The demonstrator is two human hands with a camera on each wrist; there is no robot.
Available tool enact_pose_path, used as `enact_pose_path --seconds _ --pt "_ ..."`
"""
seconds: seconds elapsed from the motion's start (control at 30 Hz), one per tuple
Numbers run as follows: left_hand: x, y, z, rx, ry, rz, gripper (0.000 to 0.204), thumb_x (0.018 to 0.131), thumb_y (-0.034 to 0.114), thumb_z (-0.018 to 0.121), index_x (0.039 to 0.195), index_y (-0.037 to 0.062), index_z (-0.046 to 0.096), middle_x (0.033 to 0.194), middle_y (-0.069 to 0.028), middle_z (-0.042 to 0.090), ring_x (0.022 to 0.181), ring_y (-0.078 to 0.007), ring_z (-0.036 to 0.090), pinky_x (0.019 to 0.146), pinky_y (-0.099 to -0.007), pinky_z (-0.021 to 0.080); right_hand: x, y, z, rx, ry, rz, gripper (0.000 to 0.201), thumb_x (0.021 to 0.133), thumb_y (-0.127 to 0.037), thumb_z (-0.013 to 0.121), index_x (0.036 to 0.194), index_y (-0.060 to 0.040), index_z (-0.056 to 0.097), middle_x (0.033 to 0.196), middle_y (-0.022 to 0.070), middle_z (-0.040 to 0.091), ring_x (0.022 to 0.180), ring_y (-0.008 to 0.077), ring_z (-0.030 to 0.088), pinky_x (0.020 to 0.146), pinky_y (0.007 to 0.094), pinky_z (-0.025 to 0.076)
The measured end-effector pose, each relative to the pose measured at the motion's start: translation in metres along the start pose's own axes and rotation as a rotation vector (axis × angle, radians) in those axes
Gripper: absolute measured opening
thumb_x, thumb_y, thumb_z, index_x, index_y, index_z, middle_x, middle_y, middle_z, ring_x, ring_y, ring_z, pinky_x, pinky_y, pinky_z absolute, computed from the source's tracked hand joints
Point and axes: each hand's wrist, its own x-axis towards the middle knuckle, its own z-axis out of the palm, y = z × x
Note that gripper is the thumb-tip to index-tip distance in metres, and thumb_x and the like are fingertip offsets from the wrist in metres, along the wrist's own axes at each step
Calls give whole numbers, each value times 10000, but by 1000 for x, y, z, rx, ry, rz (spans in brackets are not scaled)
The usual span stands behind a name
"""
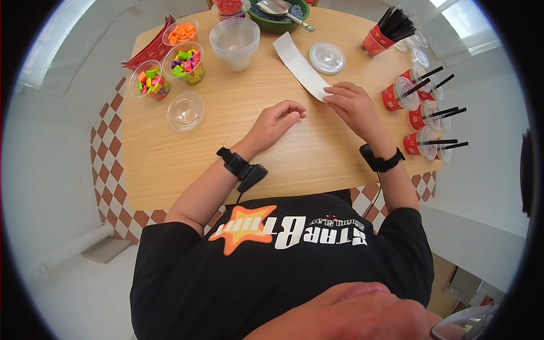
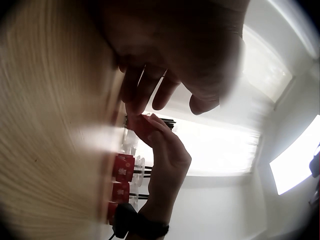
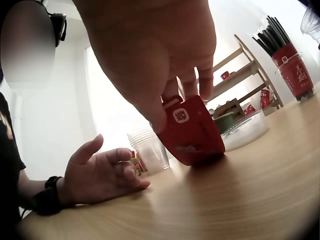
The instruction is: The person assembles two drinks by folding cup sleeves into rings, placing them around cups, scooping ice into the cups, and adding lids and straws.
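My right hand point(image 1: 357, 112) pinches the near end of a long, curved paper cup sleeve point(image 1: 298, 66) between thumb and fingers. Its white side faces up in the head view, while the right wrist view shows the red printed face of the sleeve point(image 3: 192, 135), its lower edge close to the tabletop. My left hand point(image 1: 275, 126) lies at the middle of the table, fingers loosely bent with nothing in them, a short way from the right hand. A stack of clear lids point(image 1: 327, 58) sits just beyond the sleeve.
Several red-sleeved cups point(image 1: 400, 93) with black straws line the right edge, behind them a cup of straws point(image 1: 378, 41). Left stand clear cups of coloured pieces point(image 1: 184, 62), a clear lid point(image 1: 185, 112), stacked cups point(image 1: 234, 42) and flat red sleeves point(image 1: 148, 52). A green bowl point(image 1: 272, 25) holds a scoop.
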Motion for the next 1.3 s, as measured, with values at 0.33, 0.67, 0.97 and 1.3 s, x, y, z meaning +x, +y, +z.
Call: enact_pose_path --seconds 0.33,0.67,0.97,1.3 --pt "7 -17 -6 -225 110 83 371 1044 364 484 1100 15 593 1034 -77 650 1000 -146 594 920 -306 474 -57 -13 -13 1230 590 585 173 994 -122 601 1074 13 675 942 15 688 849 70 610 774 214 480" --pt "2 17 -6 -643 188 -101 310 1025 303 527 1165 31 578 1088 -99 674 960 -167 667 812 -298 580 -99 -30 9 1495 462 709 238 1010 -178 582 1153 0 648 958 14 683 837 73 625 777 241 519" --pt "-4 73 -7 -499 352 -8 219 1007 220 575 1115 30 576 966 -79 699 794 -142 675 712 -262 571 -108 -41 2 1109 100 565 404 994 -114 568 1359 45 506 1129 82 653 965 102 609 842 244 495" --pt "-5 117 60 988 25 697 232 784 61 733 1009 114 718 802 -30 604 760 -210 578 716 -356 436 -81 -89 -27 1411 337 488 622 976 -147 613 1484 1 286 1208 119 605 871 106 578 801 251 487"
